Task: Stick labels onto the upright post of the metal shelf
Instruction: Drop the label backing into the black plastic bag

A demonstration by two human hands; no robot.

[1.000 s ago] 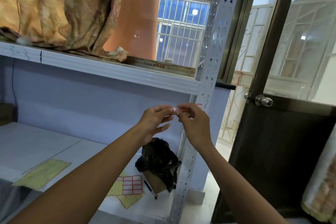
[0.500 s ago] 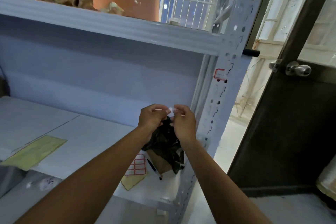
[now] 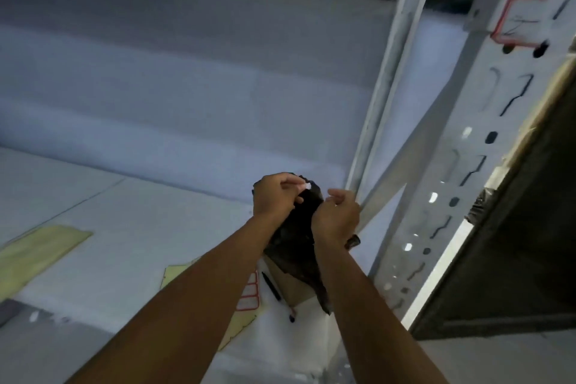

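The perforated grey upright post (image 3: pixel 467 146) of the metal shelf rises at the right, with one red-bordered label (image 3: pixel 519 20) stuck near its top. My left hand (image 3: pixel 276 196) pinches a small white scrap of label (image 3: pixel 306 186) at its fingertips. My right hand (image 3: pixel 338 215) hovers just to the right of it, fingers curled and apart from the scrap, close to the shelf's diagonal brace. Both hands are held over a black plastic bag (image 3: pixel 296 246). A sheet of red-bordered labels (image 3: pixel 249 296) lies on the shelf board, partly hidden by my left forearm.
A black pen (image 3: pixel 274 290) lies beside the label sheet. Yellow backing paper (image 3: pixel 34 252) lies at the left of the shelf board (image 3: pixel 109 212). A cardboard box (image 3: pixel 293 290) sits under the black bag. A dark door (image 3: pixel 514 259) stands to the right of the post.
The view has dipped lower and closer to the shelf. My hands, joined on the scrap before, have separated; the scrap stays with my left hand while my right hand has drawn off to the right.
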